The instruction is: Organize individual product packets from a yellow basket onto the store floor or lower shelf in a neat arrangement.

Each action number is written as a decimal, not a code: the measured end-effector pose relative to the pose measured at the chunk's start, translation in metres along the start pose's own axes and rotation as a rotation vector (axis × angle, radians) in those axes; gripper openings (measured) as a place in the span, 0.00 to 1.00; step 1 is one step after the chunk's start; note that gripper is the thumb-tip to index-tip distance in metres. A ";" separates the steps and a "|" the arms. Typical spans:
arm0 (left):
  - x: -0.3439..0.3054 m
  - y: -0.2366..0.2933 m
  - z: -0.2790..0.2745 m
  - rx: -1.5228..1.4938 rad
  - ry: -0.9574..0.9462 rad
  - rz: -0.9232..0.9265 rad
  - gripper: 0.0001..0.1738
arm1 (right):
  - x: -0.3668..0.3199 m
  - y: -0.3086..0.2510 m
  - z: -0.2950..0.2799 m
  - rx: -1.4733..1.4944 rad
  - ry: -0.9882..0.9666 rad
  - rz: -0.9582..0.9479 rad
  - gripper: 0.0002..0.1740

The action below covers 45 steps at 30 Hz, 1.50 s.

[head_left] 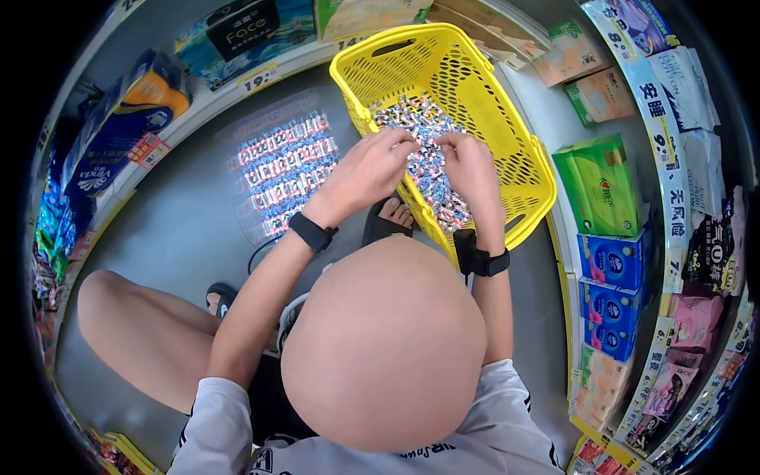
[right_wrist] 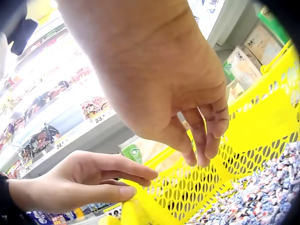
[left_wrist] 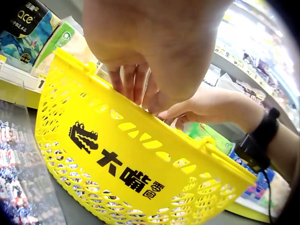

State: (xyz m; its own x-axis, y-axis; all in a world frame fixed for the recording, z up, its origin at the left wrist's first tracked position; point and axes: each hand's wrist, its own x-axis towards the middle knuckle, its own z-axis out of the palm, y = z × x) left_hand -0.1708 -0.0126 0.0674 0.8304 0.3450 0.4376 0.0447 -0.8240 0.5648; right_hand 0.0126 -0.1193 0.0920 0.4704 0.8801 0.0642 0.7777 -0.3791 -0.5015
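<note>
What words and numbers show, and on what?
"Face": teal pack
"Vinda": blue pack
"大嘴零食": yellow basket
"19": price label
"14": second price label
"33": third price label
"安睡": shelf strip
"8": same strip
"9": same strip
"无风险": same strip
Wrappers, small print: too small or blurred.

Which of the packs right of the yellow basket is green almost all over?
The large pack between the blue packs and the orange packs, which have only some green.

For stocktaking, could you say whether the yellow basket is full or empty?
Partly filled: wrapped pieces lie inside the basket, below its rim.
</note>
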 end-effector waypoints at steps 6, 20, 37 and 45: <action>0.033 -0.010 0.028 0.089 -0.246 0.068 0.11 | 0.010 0.029 0.009 -0.053 -0.021 0.036 0.12; 0.108 -0.019 0.083 0.118 -0.831 -0.101 0.13 | 0.025 0.079 0.034 -0.233 -0.386 0.356 0.14; 0.131 -0.024 0.150 0.341 -0.940 -0.072 0.12 | 0.012 0.153 0.073 -0.176 -0.622 0.534 0.19; 0.125 -0.023 0.163 0.359 -1.002 -0.065 0.13 | 0.000 0.176 0.087 -0.154 -0.604 0.505 0.19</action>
State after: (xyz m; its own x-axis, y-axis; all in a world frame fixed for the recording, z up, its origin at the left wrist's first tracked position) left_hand 0.0227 -0.0242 -0.0050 0.8914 0.0009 -0.4532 0.1310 -0.9578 0.2558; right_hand 0.1128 -0.1604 -0.0715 0.5082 0.5777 -0.6387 0.6010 -0.7691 -0.2175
